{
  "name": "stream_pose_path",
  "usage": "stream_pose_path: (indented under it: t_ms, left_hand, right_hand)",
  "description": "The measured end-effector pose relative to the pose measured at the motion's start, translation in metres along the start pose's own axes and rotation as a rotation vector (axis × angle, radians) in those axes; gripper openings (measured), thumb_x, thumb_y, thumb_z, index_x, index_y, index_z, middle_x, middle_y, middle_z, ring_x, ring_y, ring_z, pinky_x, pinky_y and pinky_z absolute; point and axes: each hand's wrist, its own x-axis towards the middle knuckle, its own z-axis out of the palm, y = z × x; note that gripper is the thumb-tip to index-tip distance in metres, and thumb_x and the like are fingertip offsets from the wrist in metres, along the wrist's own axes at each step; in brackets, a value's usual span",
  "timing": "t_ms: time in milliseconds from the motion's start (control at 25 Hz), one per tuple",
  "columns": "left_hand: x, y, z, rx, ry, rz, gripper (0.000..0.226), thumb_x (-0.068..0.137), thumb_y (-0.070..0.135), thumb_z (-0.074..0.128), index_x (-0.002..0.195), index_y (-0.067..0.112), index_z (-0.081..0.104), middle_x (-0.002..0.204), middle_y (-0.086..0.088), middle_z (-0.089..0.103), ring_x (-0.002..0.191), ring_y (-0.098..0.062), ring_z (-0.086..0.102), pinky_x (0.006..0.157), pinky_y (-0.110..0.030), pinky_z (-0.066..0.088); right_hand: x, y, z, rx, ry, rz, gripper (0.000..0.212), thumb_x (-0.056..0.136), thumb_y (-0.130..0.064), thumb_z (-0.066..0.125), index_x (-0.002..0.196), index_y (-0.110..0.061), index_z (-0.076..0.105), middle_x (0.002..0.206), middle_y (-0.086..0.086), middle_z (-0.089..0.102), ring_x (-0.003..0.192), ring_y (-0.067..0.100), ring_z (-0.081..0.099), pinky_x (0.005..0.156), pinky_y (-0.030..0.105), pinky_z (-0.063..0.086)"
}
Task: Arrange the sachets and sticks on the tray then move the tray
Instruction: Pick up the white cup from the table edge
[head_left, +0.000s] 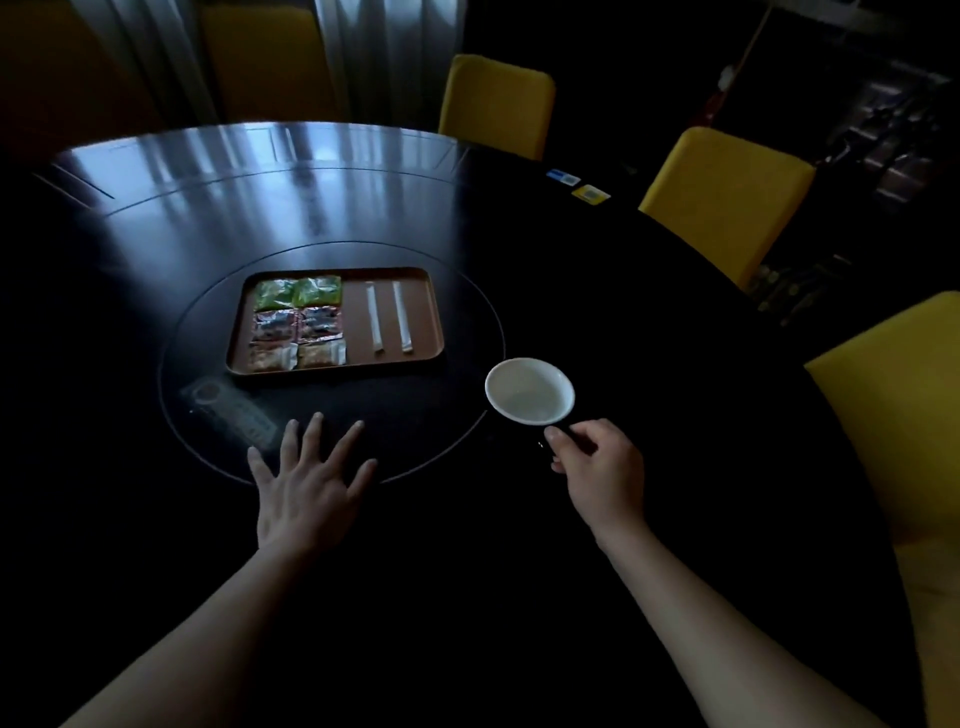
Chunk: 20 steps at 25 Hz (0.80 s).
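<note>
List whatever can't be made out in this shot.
Head view:
- Print on the sachets in the tray: too small and blurred.
- Handle of the cup: dark against the dark table, covered by the right hand.
- Flat thing beyond the left hand: faint, identity unclear.
- Two cards at the far edge: too small.

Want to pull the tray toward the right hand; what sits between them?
A white-lined cup, which the right hand holds at its near side, stands between that hand and the tray; the head view shows it.

Open tabletop (421, 441) before the tray (358, 322), white cup (530, 392) off its near-right corner, faint remote-like object (234, 413) near-left.
</note>
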Motion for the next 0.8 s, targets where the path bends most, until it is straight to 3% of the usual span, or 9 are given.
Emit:
stream_pose_path:
  t_ms: [280,640,800]
  left_hand:
    - [0.002,-0.002,0.006,0.025,0.076,0.011,0.064,0.087,0.073,0.016,0.148,0.053,0.011,0.165,-0.001,0.011,0.151,-0.027,-0.001,0.114,-0.064,0.001]
    - [0.003,-0.003,0.010,0.043,0.102,0.026,0.065,0.087,0.072,0.015,0.149,0.050,0.016,0.164,-0.004,0.016,0.150,-0.030,0.004,0.113,-0.066,0.002]
    - [0.002,-0.002,0.007,0.036,0.093,0.026,0.065,0.088,0.071,0.015,0.149,0.050,0.013,0.164,-0.003,0.012,0.150,-0.029,0.001,0.114,-0.065,0.001]
  right_hand:
    - [0.086,-0.024,0.073,0.027,-0.013,0.024,0.036,0.066,-0.065,0.056,0.064,-0.030,0.056,0.076,0.005,0.070,0.071,0.025,0.071,0.074,0.050,0.059]
    - [0.143,-0.004,0.130,-0.007,0.009,0.027,0.045,0.065,-0.070,0.050,0.069,-0.026,0.057,0.077,0.005,0.071,0.072,0.026,0.071,0.073,0.049,0.059]
    - [0.132,-0.016,0.128,0.006,-0.014,0.066,0.032,0.074,-0.057,0.064,0.068,-0.029,0.052,0.081,0.006,0.073,0.076,0.026,0.072,0.077,0.049,0.059]
